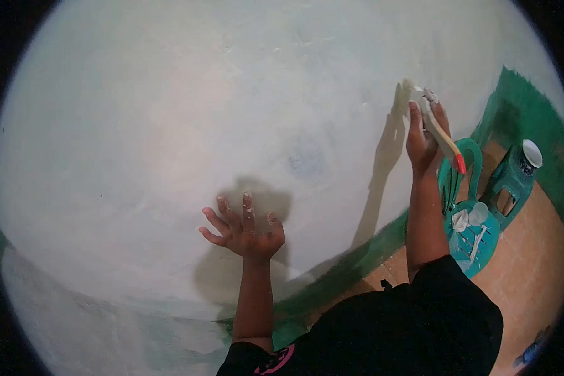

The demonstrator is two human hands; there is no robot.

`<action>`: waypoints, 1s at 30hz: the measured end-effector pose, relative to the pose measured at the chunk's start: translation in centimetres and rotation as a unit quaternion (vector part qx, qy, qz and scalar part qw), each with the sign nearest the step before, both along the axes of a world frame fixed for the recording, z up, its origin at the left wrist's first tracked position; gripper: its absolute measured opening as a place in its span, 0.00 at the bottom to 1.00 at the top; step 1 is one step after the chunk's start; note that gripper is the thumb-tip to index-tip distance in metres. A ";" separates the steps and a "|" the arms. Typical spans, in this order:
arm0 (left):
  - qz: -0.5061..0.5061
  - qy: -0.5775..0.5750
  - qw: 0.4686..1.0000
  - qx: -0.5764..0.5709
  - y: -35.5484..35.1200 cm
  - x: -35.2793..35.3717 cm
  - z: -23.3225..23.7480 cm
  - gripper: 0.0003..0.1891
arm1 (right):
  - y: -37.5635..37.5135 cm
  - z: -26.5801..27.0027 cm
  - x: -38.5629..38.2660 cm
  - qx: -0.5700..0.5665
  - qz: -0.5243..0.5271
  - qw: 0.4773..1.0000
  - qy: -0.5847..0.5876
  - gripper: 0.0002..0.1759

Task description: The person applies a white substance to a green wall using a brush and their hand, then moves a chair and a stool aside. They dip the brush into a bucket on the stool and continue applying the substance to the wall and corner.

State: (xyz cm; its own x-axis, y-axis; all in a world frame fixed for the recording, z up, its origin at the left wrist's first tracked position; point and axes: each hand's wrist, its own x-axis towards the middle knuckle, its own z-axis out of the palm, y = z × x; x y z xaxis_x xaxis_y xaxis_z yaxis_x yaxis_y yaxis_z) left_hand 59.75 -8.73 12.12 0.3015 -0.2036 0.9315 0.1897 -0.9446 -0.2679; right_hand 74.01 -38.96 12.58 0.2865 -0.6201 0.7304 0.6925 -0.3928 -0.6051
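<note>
My right hand [427, 128] is closed round a paintbrush [443, 139] with a pale wooden handle and a red end. The brush's bristle end is up at the whitish wall [232, 113], beside its shadow. Lower and to the left, my left hand [244, 233] is raised near the wall with its fingers spread and nothing in it. White specks, like paint, mark the fingers of both hands. Whether the left fingertips touch the wall cannot be made out.
A teal chair [492, 235] at the right holds a clear cup [478, 214] and small tools. Behind it a green stool [511, 188] bears a white-rimmed container [532, 154]. Green paint [520, 119] covers the wall's right part, above a tiled floor [526, 276].
</note>
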 end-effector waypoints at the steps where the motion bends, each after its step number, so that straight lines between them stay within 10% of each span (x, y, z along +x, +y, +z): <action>1: 0.004 -0.005 1.000 0.000 -0.1 0.0 0.0 0.30 | 0.0 0.0 0.0 -0.041 -0.067 0.997 0.013 0.14; 2: 0.007 -0.010 1.000 0.000 -0.2 0.2 0.0 0.30 | 1.1 -0.3 -0.3 -0.132 -0.120 0.982 -0.061 0.14; 5: 0.003 -0.007 1.000 0.008 -0.3 0.7 -0.4 0.30 | 6.9 -3.2 -2.2 -0.207 0.058 0.970 -0.110 0.12; 7: 0.000 0.002 1.000 0.007 0.3 1.0 -0.8 0.30 | 10.1 -3.1 -5.4 -0.203 0.358 0.903 -0.126 0.10; 8: -0.001 0.004 1.000 0.010 0.1 0.9 -0.8 0.30 | 10.5 -1.9 -7.0 -0.274 0.308 0.890 -0.195 0.09; 11: -0.018 0.037 0.999 -0.012 0.4 0.4 -0.5 0.28 | 10.6 -1.8 -6.4 -0.264 0.432 0.860 -0.064 0.08; 16: -0.070 0.089 0.993 -0.026 2.5 -0.2 0.7 0.30 | 6.4 2.1 -2.7 -0.085 0.173 0.977 -0.090 0.10; 21: -0.082 0.108 0.989 -0.065 3.0 0.9 -1.2 0.32 | 7.8 -1.2 -1.0 -0.201 0.000 0.979 -0.017 0.09; 23: -0.051 0.105 0.991 -0.067 3.2 1.1 -1.9 0.35 | 12.0 -6.4 -1.1 -0.081 0.268 0.957 0.075 0.08; 28: -0.054 0.099 0.988 -0.109 5.4 2.9 -4.8 0.38 | 15.6 -6.3 -2.7 -0.483 0.361 0.777 -0.181 0.12; 30: -0.045 0.093 0.987 -0.122 6.1 3.4 -5.7 0.38 | 14.7 -6.7 0.3 -0.436 0.417 0.790 -0.107 0.11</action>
State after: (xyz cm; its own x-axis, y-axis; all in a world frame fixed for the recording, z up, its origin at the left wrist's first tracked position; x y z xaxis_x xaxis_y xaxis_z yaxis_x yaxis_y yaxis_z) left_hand 63.17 -2.66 6.46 0.4624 -0.0143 0.8865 0.0702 -0.9961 -0.0527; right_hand 74.27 -24.26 5.87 0.1418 0.4849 0.8630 0.9806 0.0506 -0.1896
